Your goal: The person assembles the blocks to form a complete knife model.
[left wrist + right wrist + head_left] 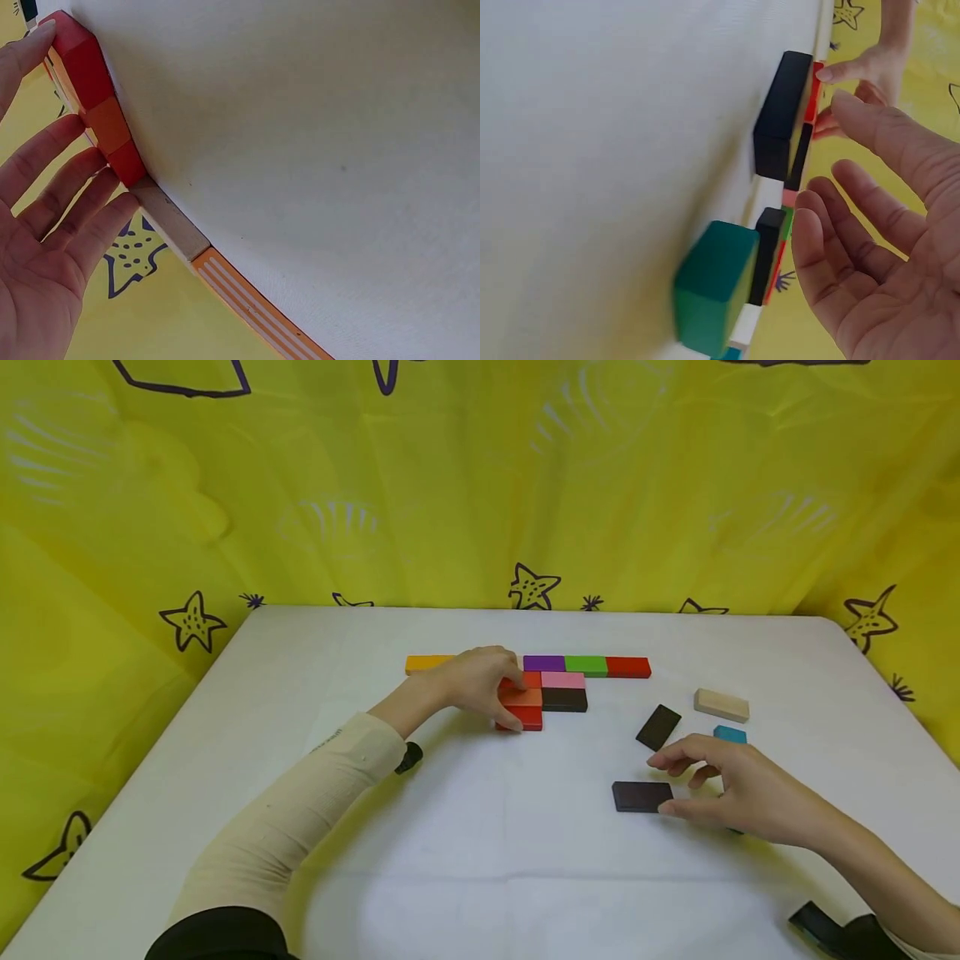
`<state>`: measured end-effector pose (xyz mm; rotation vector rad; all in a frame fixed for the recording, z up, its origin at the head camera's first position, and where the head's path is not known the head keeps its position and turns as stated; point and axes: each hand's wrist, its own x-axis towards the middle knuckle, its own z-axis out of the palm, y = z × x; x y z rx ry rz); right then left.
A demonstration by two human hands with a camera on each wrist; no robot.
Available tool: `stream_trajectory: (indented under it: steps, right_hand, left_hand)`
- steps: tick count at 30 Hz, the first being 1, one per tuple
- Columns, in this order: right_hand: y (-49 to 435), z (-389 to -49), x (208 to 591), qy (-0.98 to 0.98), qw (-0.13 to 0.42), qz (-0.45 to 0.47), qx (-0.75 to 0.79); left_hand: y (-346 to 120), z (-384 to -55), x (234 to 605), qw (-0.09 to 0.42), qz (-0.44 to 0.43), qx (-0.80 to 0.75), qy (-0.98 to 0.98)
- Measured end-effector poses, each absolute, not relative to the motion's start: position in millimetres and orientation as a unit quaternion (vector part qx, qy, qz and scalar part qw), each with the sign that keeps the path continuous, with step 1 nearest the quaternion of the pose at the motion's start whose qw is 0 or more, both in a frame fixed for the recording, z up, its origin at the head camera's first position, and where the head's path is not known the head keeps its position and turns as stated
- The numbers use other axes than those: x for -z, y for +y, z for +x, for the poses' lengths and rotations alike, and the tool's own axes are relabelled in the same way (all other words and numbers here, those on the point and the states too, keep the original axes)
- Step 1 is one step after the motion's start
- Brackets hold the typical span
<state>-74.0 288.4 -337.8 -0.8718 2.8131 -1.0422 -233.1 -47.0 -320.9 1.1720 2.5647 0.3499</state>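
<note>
My left hand (480, 681) rests on the left end of a flat group of wooden blocks, fingertips touching a red block (531, 718) and an orange block (523, 697). In the left wrist view its thumb lies at the end of the red block (81, 64), the other fingers spread along the blocks. My right hand (738, 789) hovers with bent, parted fingers and nothing between them. Its thumb appears beside a black block (637, 797). Under this hand a green block (714, 281) is mostly hidden in the head view.
A row of yellow-orange, purple (543, 663), green and red blocks runs behind the group. Pink (562, 680) and dark brown (564, 700) blocks adjoin it. Loose at the right lie a dark block (658, 727), a beige block (722, 704) and a blue block (730, 734).
</note>
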Motion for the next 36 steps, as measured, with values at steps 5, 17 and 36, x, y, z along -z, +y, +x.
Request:
stream_trajectory:
  steps: [5,17,36]
  right_hand:
    - [293,-71,347,0.893,0.014,-0.287,0.346]
    - [294,-69,352,0.902,0.024,-0.266,0.339]
    - [268,-91,342,0.901,0.014,-0.257,0.348]
  left_hand:
    - [-47,-234,322,0.148,0.407,-0.123,0.893]
    - [-47,-234,320,0.153,0.400,-0.120,0.896]
    - [-47,-233,320,0.157,0.397,-0.122,0.896]
